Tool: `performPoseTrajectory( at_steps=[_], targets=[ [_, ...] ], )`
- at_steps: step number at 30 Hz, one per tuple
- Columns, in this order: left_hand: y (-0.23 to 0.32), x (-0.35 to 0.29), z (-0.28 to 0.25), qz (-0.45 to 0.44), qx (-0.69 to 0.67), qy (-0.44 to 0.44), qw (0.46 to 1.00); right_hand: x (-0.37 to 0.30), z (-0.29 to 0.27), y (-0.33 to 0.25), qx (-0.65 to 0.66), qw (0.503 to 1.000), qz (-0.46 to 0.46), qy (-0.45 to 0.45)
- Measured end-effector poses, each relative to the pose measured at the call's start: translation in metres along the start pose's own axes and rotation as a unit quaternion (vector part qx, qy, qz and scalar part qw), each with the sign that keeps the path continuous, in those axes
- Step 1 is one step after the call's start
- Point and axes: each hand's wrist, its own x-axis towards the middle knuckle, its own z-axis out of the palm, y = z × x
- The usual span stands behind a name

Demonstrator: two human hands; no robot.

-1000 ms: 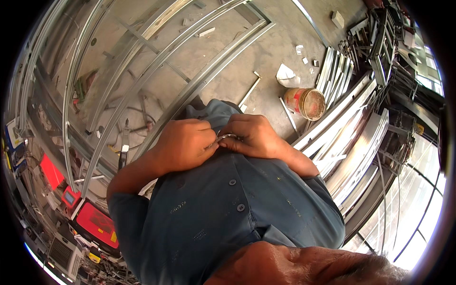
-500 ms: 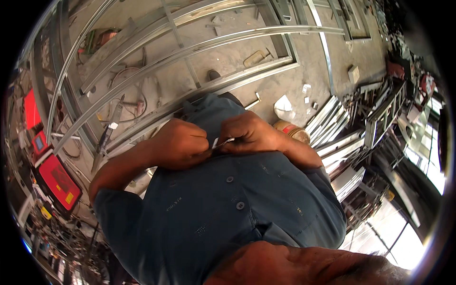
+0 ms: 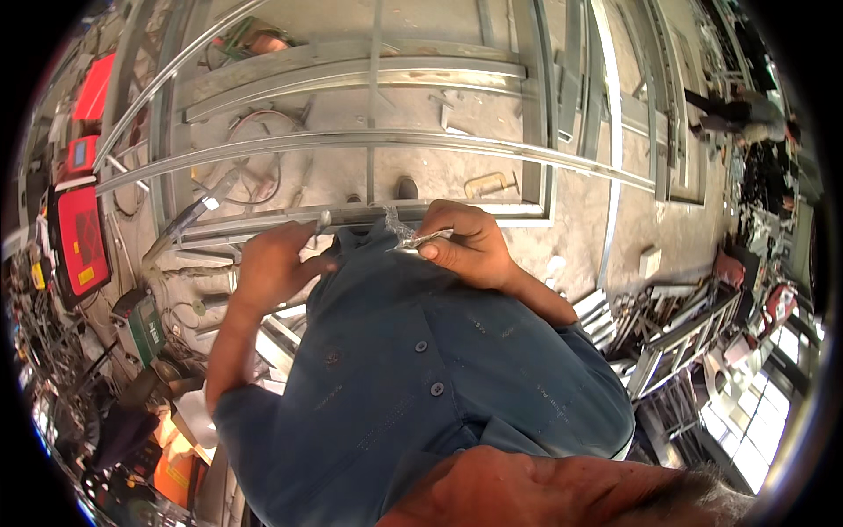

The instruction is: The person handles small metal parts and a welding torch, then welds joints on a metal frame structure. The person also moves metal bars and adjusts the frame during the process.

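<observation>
My right hand [image 3: 471, 245] is closed, pinching a crumpled clear plastic wrapper [image 3: 407, 232] between thumb and fingers in front of my blue shirt. The wrapper's loose end sticks out to the left; anything inside it is hidden. To the left, apart from the wrapper, my left hand [image 3: 283, 262] is slightly blurred, its thumb spread away from its forefinger. A small pale piece [image 3: 324, 220] shows at the forefinger's tip; whether it is held or only beside the finger, I cannot tell.
A welded metal frame [image 3: 369, 145] spans the floor ahead. Inside it lie a C-clamp [image 3: 492, 185] and cables. Red machines [image 3: 81, 237] and a green box [image 3: 140, 327] stand at left. Metal profiles [image 3: 680, 338] are stacked at right. A person [image 3: 742, 114] is at the far right.
My hands have come apart: the left has moved left, off the wrapper, and its thumb has spread. The right has shifted slightly right, still pinching the wrapper. My view has tilted.
</observation>
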Motion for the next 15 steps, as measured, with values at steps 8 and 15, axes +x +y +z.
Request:
performPoseTrajectory(
  at_steps=[8,15],
  targets=[
    [0.058,-0.001,-0.012,-0.006,-0.248,0.182,0.951,0.041,0.013,-0.011,-0.079,0.987,-0.134,-0.036],
    [0.055,0.017,-0.026,0.036,-0.357,0.138,0.923,0.047,0.025,-0.025,-0.155,0.980,-0.106,-0.061]
  ],
)
